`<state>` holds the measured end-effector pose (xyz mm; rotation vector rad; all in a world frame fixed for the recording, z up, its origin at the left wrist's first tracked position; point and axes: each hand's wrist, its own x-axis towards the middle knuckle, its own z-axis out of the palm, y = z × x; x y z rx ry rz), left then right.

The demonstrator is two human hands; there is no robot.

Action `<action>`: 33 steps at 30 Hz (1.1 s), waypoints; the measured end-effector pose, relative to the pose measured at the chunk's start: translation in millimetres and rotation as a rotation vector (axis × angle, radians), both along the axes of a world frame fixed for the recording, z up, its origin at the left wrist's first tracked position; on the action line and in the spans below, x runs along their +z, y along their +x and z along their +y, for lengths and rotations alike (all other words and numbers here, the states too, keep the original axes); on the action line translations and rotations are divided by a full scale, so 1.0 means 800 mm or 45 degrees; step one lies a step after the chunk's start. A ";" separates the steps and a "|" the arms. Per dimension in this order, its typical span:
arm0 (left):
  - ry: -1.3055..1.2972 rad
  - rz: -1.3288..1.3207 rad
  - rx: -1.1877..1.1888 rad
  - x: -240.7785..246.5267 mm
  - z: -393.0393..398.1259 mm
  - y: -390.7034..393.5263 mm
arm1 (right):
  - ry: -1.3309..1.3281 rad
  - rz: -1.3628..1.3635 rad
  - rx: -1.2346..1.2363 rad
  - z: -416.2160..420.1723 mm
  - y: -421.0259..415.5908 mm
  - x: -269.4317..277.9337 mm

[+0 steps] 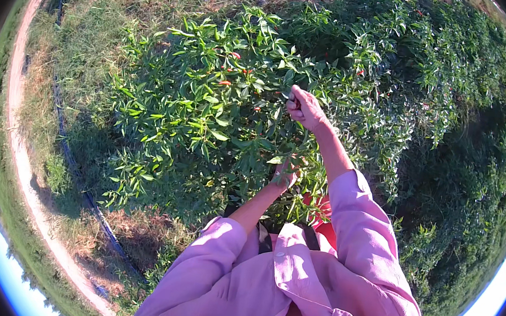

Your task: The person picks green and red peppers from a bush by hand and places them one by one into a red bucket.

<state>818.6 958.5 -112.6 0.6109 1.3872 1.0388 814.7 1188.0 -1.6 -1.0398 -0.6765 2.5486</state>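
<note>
My right hand (304,108) is raised over a leafy chili pepper plant (209,137), its fingers curled in; whether something small is between them is unclear. Lower down, my left hand (284,175) reaches in among leaves and stems close to my body, partly covered by foliage, so its fingertips are hidden. A red chili pepper (225,83) shows on the plant left of my right hand, with several more red ones nearby. Slender green peppers (182,33) stand at the upper left of the plant. A red container or cloth (326,233) shows partly beside my right sleeve.
More pepper plants (427,79) spread up and to the right. On the left, a dark hose or pipe (105,225) runs through dry grass (85,38), and beyond it curves a pale dirt path (25,171). Dense shaded foliage (459,179) fills the right side.
</note>
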 end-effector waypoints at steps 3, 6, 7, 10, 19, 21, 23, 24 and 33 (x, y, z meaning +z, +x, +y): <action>0.112 0.000 -0.030 0.014 0.003 0.003 | 1.279 -0.298 0.519 -0.023 -0.026 -0.025; -0.353 -1.348 0.723 0.051 0.010 -0.003 | 1.805 -0.717 0.817 -0.051 -0.062 -0.033; -0.343 -1.087 0.663 0.058 0.011 -0.003 | 1.868 -0.789 0.936 -0.052 -0.070 -0.043; -0.265 0.298 -0.006 0.080 0.010 -0.020 | 2.000 -0.905 1.037 -0.058 -0.083 -0.064; 0.277 0.569 0.620 0.195 0.082 -0.180 | 1.331 -1.035 0.501 -0.068 -0.087 -0.112; 0.243 0.312 0.772 0.189 0.106 -0.210 | 1.383 -1.002 0.488 -0.074 -0.097 -0.113; 0.220 0.109 0.861 0.159 0.128 -0.230 | 1.184 -0.813 0.440 -0.068 -0.086 -0.135; 0.221 0.008 0.876 0.149 0.135 -0.234 | 1.142 -0.698 0.404 -0.063 -0.075 -0.148; 0.148 -0.214 0.604 0.098 0.119 -0.287 | 0.809 -0.678 0.206 -0.064 -0.080 -0.114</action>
